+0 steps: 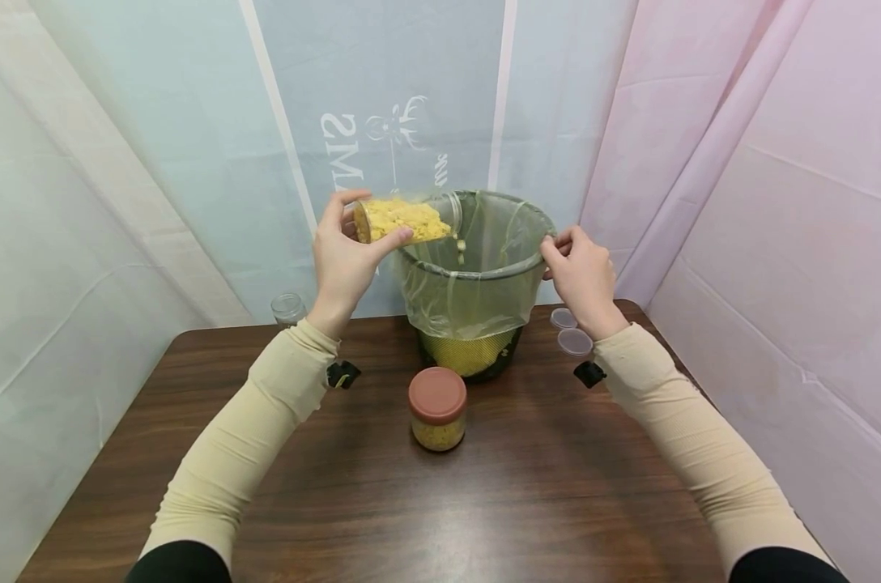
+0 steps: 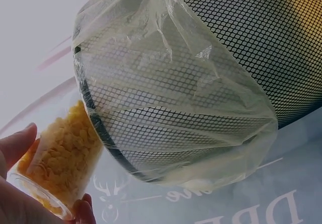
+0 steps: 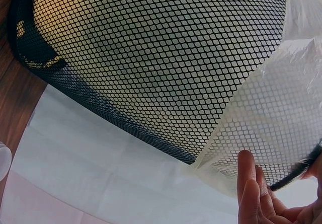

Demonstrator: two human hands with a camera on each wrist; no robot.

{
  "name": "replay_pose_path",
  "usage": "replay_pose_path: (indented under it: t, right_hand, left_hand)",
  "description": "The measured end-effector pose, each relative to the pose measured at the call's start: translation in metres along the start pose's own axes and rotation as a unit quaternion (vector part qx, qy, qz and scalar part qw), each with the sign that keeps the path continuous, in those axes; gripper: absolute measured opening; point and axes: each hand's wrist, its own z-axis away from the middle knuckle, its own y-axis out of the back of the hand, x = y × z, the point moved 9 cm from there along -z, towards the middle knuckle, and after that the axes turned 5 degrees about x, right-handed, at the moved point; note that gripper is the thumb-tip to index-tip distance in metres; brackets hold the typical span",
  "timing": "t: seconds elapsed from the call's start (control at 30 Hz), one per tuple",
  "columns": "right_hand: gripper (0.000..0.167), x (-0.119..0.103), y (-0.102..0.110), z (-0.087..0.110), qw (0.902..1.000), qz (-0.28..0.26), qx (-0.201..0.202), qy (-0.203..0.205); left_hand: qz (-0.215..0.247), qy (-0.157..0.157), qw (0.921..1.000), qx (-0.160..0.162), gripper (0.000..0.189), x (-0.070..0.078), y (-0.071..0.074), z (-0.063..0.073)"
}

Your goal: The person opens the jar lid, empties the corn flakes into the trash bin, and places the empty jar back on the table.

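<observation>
My left hand (image 1: 344, 263) grips a clear jar (image 1: 404, 220) of yellow flakes, tipped on its side with its mouth over the rim of a mesh wastebasket (image 1: 473, 356). A few flakes fall from the mouth into the basket. A pale translucent bin liner (image 1: 477, 304) lines the basket and folds down over its outside. At the right of the rim my right hand (image 1: 582, 271) pinches the edge through the liner. In the left wrist view the flakes fill much of the jar (image 2: 68, 158), and the thumb and fingers curl round its base.
A jar with a reddish lid (image 1: 437, 397) stands in front of the basket, with yellowish contents. Behind my left wrist is an empty glass jar (image 1: 288, 308). Two clear round lids (image 1: 575, 342) lie by my right wrist on the brown table (image 1: 470, 518). Fabric sheets hang around the table.
</observation>
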Motion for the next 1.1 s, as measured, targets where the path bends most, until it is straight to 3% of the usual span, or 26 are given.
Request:
replay_pose_path:
  t: [0.2,0.5,0.83,1.1]
  right_hand:
    - [0.036,0.000,0.000,0.000,1.0000,-0.001,-0.002,-0.004]
    - [0.036,0.000,0.001,0.000,1.0000,-0.002,-0.001,-0.003]
    - [0.038,0.000,0.002,0.000,1.0000,-0.004,0.001,-0.001]
    - [0.038,0.001,0.003,0.000,1.0000,-0.003,0.005,-0.002]
  left_hand:
    - [-0.010,-0.019,0.9997,-0.007,0.066,-0.015,-0.003,-0.006]
    - [-0.003,-0.039,0.9992,-0.008,0.066,-0.011,-0.004,-0.003]
    - [0.002,-0.028,0.9996,-0.011,0.066,-0.008,-0.005,-0.003]
    - [0.001,-0.001,0.9999,-0.012,0.064,0.015,-0.002,0.008]
